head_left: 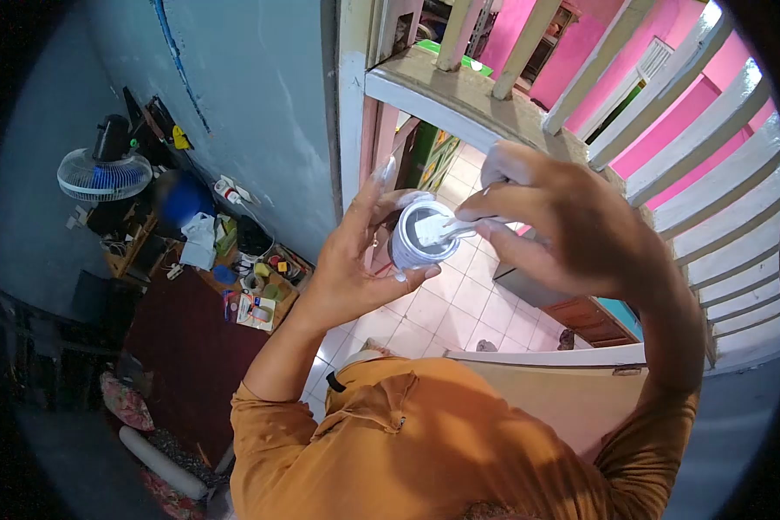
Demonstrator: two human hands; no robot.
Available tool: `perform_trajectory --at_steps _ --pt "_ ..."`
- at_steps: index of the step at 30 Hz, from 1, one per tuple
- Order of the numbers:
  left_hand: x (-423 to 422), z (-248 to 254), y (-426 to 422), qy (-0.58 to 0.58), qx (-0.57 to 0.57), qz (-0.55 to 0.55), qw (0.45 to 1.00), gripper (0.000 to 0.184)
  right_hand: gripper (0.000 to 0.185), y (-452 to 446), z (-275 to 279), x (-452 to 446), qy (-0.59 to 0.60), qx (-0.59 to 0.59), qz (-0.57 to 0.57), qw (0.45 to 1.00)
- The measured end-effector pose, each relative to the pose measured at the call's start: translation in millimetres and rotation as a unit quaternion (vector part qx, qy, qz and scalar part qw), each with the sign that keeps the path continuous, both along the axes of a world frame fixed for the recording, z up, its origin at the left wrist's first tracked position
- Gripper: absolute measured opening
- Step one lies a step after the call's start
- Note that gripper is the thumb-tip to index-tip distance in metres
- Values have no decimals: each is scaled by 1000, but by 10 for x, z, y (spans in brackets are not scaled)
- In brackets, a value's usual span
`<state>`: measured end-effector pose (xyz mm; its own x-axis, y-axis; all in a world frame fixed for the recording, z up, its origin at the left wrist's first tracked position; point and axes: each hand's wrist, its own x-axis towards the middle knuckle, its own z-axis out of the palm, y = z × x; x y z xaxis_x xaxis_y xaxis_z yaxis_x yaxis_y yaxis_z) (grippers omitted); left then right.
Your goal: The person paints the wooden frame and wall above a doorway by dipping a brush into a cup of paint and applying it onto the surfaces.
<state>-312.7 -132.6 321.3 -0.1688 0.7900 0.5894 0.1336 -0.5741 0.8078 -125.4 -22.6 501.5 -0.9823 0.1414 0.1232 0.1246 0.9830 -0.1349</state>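
My left hand (pixel 355 247) is wrapped round a small open paint can (pixel 401 245), thumb on the near side and fingers behind it. White paint coats the can's rim and inner wall, and white smears mark my fingertips. My right hand (pixel 555 217) pinches a small brush-like tool (pixel 438 230) thickly covered in white. Its head is inside the mouth of the can; whether it has bristles I cannot make out. White paint also stains the right knuckles. Both hands are raised in front of my chest, close to the slatted wooden frame.
Pale slats (pixel 611 74) rise from a wooden sill (pixel 459 84) on the right, with a pink wall (pixel 572 52) beyond. Below are floor tiles (pixel 433 316) and a door's top edge (pixel 546 355). To the left are a fan (pixel 104 173), a cluttered table and a blue-grey wall (pixel 260 95).
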Motion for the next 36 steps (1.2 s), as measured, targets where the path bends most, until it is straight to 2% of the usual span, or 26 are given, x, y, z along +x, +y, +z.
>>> perform_trajectory --at_steps 5,8,11,16,18,19,21,23,25,28,31,36 --pt "4 26 -6 -10 -13 16 1000 110 19 164 13 131 110 -30 17 993" --pt "3 92 4 9 -3 23 1000 110 15 189 139 212 84 -45 -30 995" --pt "13 194 34 -18 -16 42 999 112 13 172 175 221 92 -33 -33 995" --pt "-33 405 90 10 8 59 998 107 12 204 228 237 168 -68 -36 983" --pt "-47 526 119 21 24 71 997 107 16 182 294 252 169 -88 -100 977" --pt "-59 618 133 28 36 81 996 107 16 169 327 247 172 -87 -97 977" --pt "-91 752 165 35 47 92 994 107 20 171 395 217 196 -169 -152 954" --pt "-126 842 215 21 61 106 992 107 22 264 410 191 225 -145 -131 955" --pt "-166 924 266 26 68 107 992 106 26 247 523 184 216 -253 -205 920" --pt "-212 1046 294 32 85 97 991 105 30 253 600 127 232 -269 -226 907" --pt "-211 1116 312 46 90 109 989 104 27 277 632 116 255 -283 -241 893" --pt "-325 1218 402 30 98 92 990 105 33 339 721 80 254 -330 -225 881"
